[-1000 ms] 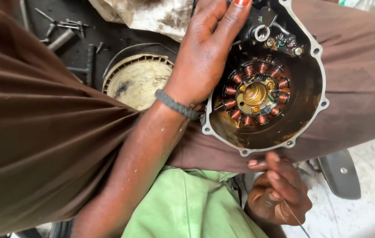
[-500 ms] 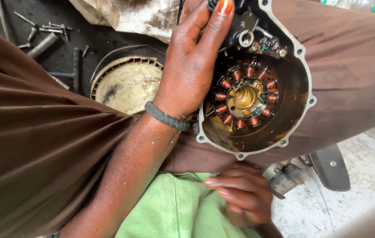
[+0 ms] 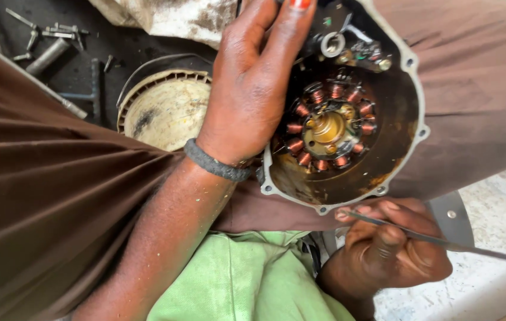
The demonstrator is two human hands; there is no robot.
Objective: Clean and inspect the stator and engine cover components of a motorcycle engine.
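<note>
I am looking down into a small repair workshop, the sort where engines get stripped at floor level. Loose bolts (image 3: 39, 32) and a metal socket tube (image 3: 48, 56) lie scattered on a dark, oily surface (image 3: 86, 77). A grimy round fan cover (image 3: 167, 110) sits beside them, and a stained rag (image 3: 170, 18) lies above it. An engine cover (image 3: 396, 154) with copper stator coils (image 3: 330, 128) rests on my lap, over rough concrete floor (image 3: 497, 226).

Behind you was a dark, greasy work surface (image 3: 86, 65) with loose bolts (image 3: 45, 32) scattered at the top left and a dirty cream fan-like round part (image 3: 167, 110) lying on it. Bottom right, the floor (image 3: 503, 226) was pale, speckled concrete in bright, even light.
</note>
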